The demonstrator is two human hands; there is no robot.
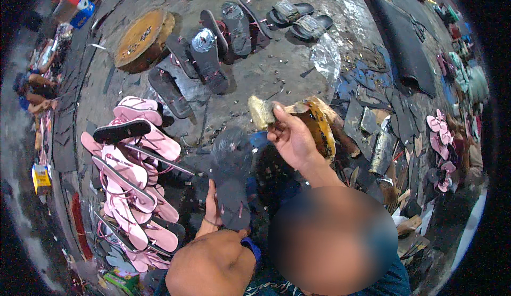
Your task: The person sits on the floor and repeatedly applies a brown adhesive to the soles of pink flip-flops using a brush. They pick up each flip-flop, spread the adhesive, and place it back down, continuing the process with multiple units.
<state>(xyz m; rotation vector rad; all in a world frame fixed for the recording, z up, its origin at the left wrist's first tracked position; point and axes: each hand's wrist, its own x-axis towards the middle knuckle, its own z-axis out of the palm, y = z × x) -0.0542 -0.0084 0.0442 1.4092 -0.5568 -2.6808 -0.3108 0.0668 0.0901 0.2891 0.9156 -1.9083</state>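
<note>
My left hand (212, 211) is closed on the lower edge of a dark sandal sole (230, 163), held upright in front of me. The sole's upper half looks glossy and is blurred; small pink strap ends show near its lower end. In my right hand (294, 139) a yellowish, fuzzy foam pad (260, 112) is pinched between thumb and fingers, apart from the sole. Just behind that hand stands an open container (322, 131) coated with amber, sticky-looking stuff. Beyond the sole, several dark soles (208, 64) lie on the floor, one with a shiny patch at its end.
To the left is a heap of pink sandals (125, 205). A round wooden block (139, 39) stands farther off, with black slides (310, 27) at the far middle. A black rolled sheet (399, 40) and scraps (367, 117) lie right; more pink sandals (440, 141) sit beyond.
</note>
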